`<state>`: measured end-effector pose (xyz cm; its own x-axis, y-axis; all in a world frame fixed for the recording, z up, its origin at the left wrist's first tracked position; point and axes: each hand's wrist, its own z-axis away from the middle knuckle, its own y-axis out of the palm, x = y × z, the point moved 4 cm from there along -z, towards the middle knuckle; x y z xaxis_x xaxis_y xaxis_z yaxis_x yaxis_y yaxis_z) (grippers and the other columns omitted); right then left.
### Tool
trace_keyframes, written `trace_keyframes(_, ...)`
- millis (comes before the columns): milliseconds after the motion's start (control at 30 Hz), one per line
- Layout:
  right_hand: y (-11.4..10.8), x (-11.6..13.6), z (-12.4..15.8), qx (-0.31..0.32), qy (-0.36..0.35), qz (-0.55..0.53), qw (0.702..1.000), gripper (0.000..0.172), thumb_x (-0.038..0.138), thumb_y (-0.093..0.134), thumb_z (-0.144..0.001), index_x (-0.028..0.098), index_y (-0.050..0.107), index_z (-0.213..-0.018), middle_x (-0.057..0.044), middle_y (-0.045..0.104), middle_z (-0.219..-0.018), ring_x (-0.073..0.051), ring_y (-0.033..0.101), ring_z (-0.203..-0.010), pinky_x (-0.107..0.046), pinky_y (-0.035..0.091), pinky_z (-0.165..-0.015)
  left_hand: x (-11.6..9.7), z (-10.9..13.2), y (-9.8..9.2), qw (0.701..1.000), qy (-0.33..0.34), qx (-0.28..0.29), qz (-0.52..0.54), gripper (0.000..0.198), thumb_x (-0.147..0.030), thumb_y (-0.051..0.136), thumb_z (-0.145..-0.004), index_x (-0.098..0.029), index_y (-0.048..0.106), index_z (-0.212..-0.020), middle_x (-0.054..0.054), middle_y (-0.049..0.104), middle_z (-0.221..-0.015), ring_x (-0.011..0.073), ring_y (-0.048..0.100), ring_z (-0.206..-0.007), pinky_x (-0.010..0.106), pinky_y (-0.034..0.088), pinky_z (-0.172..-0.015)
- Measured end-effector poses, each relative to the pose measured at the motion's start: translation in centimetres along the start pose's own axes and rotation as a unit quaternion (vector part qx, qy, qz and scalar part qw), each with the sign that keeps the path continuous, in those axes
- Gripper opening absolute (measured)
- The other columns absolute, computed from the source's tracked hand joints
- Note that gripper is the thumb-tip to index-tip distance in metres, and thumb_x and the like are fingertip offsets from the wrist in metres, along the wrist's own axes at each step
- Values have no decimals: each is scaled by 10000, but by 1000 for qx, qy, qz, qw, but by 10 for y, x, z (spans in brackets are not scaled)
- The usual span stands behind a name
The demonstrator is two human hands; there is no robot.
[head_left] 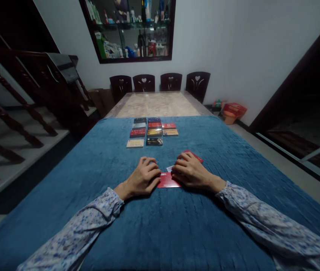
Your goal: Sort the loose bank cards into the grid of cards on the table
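Blue-flowered white fabric sleeves (pixel 78 229) enter from the lower left and lower right of the frame, both cut off by its edges. Right of centre, in the head view, a flat, glossy red rectangular card (pixel 166 182) lies on a ribbed blue plush cloth (pixel 160 229) between the hands. At its left end the left hand (pixel 143 177) sits with bent fingers, the thumb against the card's edge; whether they pinch it or merely rest there, I cannot tell. Over its right end the right hand (pixel 192 172) curls its fingers, hiding that end and the fingertips' hold, so its grip is likewise unclear. Just above the card, a small white printed piece (pixel 169 169) pokes out, mostly covered by the right hand, and behind the knuckles another red flat item (pixel 197 156) shows only in part. Near the middle of the frame lie rows of small piled cards, among them a cream rectangular stack (pixel 135 143) and a black rectangular stack with pale markings (pixel 154 142); their print is too small to read. Top centre, a dark-framed glass cabinet (pixel 131 59) is cut by the upper edge, its bottles dim.
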<state>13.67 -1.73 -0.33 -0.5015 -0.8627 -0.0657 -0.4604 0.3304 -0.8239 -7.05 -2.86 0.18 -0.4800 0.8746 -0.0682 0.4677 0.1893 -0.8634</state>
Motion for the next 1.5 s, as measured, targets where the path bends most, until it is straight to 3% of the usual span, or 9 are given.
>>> trace_keyframes(267,-1,4,6,28,-8,-30,999,354,495,559,-984,169,697,-1002,-108,711,-917,-257,506,-954,-444,374,-870,0,3,-1,998,24,50,-2,318,-391,593,-947,-137,667,-1123,140,706,-1060,338,555,-1173,539,357,-1006)
trace_keyframes(733,-1,3,9,88,-12,-55,994,479,588,561,-943,168,699,-1129,-134,703,-1024,-288,499,-1022,-521,351,-973,4,4,-1,996,39,85,-1,493,-527,631,-894,-141,649,-1199,162,677,-1117,368,524,-1216,559,369,-1026)
trace_keyframes(1133,-1,2,9,83,-17,-56,995,331,460,575,-954,177,735,-1018,-125,720,-965,-275,524,-982,-527,364,-968,3,3,0,996,38,86,1,379,-431,643,-898,-156,676,-1157,150,671,-1111,347,530,-1207,532,396,-1020)
trace_keyframes(1500,-5,3,6,51,-27,-58,997,284,410,571,-982,184,736,-936,-94,740,-853,-238,560,-898,-467,403,-915,4,2,0,998,44,46,20,239,-345,618,-927,-166,700,-1063,127,696,-1027,307,583,-1123,503,447,-975)
